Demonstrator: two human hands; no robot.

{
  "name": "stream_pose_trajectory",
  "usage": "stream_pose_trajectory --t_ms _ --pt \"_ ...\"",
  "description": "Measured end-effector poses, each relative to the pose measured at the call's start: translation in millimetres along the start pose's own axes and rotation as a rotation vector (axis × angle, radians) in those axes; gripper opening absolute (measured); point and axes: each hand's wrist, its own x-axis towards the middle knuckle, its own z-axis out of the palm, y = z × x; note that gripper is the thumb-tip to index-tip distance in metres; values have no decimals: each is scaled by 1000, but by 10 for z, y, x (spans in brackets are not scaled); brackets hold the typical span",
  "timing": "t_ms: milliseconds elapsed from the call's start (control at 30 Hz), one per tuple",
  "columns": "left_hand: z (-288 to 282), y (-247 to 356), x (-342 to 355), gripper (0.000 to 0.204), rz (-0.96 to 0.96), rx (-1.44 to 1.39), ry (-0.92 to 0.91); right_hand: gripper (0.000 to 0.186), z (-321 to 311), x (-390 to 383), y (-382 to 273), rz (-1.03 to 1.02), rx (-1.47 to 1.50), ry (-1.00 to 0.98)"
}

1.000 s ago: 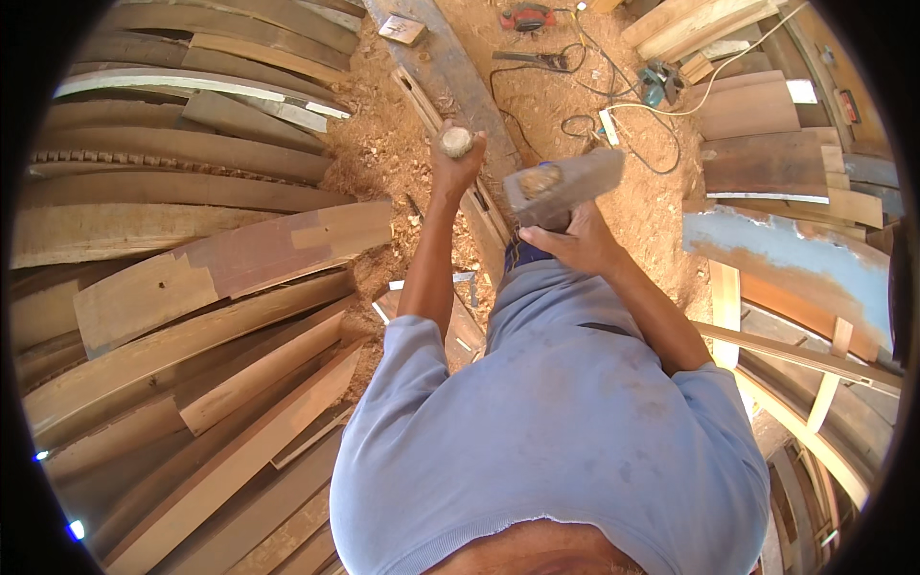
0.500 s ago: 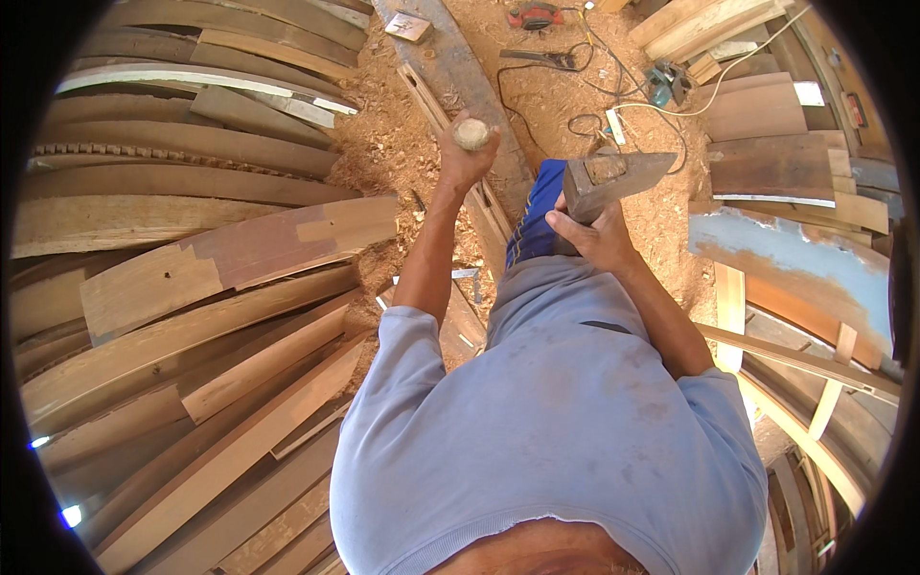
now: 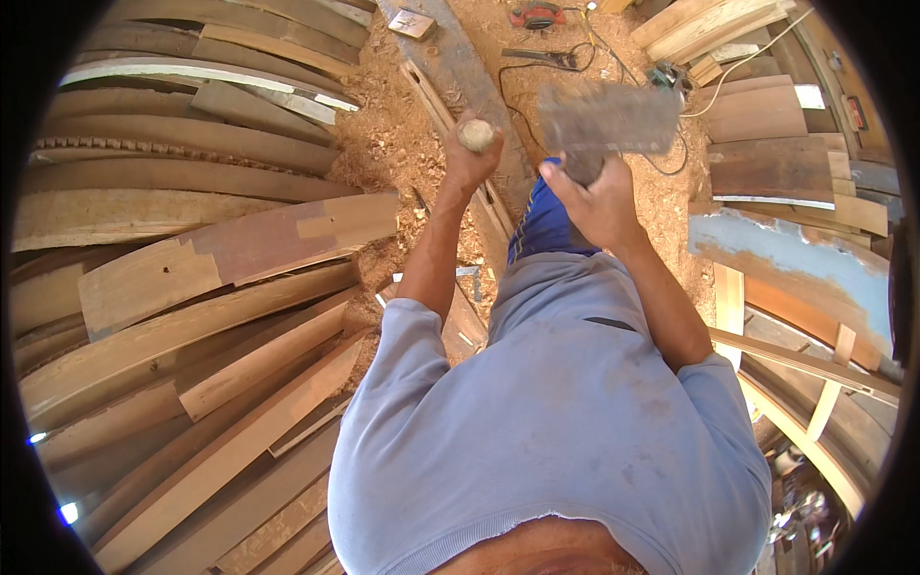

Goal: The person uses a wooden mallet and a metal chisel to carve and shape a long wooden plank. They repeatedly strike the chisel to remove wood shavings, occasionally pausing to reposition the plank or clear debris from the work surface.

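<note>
My left hand point(image 3: 467, 165) is closed around a round-ended wooden handle point(image 3: 476, 135), probably a chisel's; its lower part is hidden under the fist. Beneath that hand lies a narrow piece of wood point(image 3: 433, 100) with long slots cut in it, resting along a worn plank point(image 3: 464, 69). My right hand point(image 3: 608, 205) grips the handle of a dark wooden mallet point(image 3: 613, 117). The mallet's head is smeared by motion and held up to the right of the round handle end, apart from it.
Stacked boards point(image 3: 172, 144) line the left side, with more boards point(image 3: 771, 168) at the right. Shavings point(image 3: 383, 125) cover the floor. A red power tool point(image 3: 537, 14), a dark saw-like tool point(image 3: 541, 57), cables and a teal power tool point(image 3: 668, 77) lie ahead. A small block point(image 3: 412, 23) sits on the plank.
The mallet has swung forward and turned, its head now farther from my body and blurred. My left hand and the handle in it have hardly moved.
</note>
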Motion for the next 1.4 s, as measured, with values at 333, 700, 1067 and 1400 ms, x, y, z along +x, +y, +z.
stream_pose_trajectory --t_ms 333,700,1067,1400 --pt "16 1 -221 19 -17 30 -59 49 139 279 222 44 -559 -343" --pt "-29 -1 -104 20 -4 128 -48 50 29 481 -231 -17 -338 -138" --pt "-52 -71 -158 17 -29 126 -113 36 87 430 -192 -3 -325 -119" --pt "-203 114 -447 17 67 80 -84 37 158 455 -179 -22 -505 -341"
